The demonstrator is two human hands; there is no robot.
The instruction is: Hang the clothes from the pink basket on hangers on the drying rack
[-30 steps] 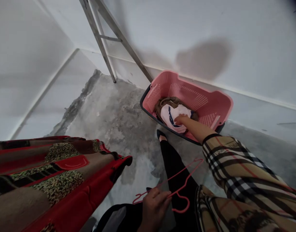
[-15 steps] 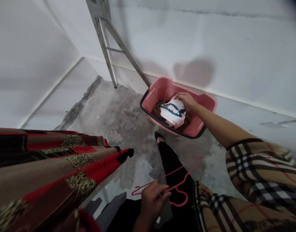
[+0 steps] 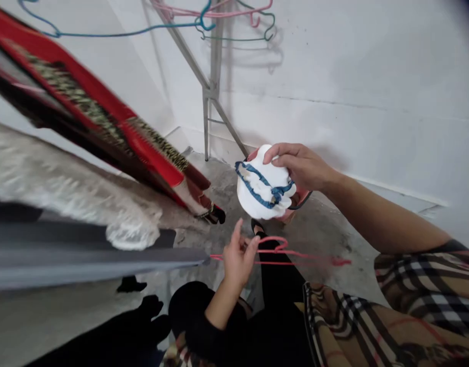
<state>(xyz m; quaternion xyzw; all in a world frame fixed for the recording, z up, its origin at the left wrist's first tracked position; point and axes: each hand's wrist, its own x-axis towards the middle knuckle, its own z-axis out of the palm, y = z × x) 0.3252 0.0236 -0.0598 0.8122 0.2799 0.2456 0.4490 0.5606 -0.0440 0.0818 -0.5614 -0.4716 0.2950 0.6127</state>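
Observation:
My right hand [image 3: 301, 164] grips a bunched white garment with blue trim [image 3: 263, 191] and holds it up in mid-air at the centre of the view. Just below it, my left hand [image 3: 237, 257] pinches a thin red wire hanger [image 3: 295, 252] that lies level and points to the right. The pink laundry basket [image 3: 297, 199] is almost wholly hidden behind the white garment and my right hand.
A red and leopard-print cloth [image 3: 104, 122] hangs over a rack at the left, with a pale fuzzy cloth [image 3: 66, 196] and a grey one [image 3: 85, 260] below it. Coloured hangers [image 3: 227, 15] hang on a metal stand [image 3: 213, 97] by the white wall. Bare concrete floor lies below.
My right hand lifted the white garment out of the pink basket and up toward me. The view tilted upward. My left hand raised the red hanger and turned it level.

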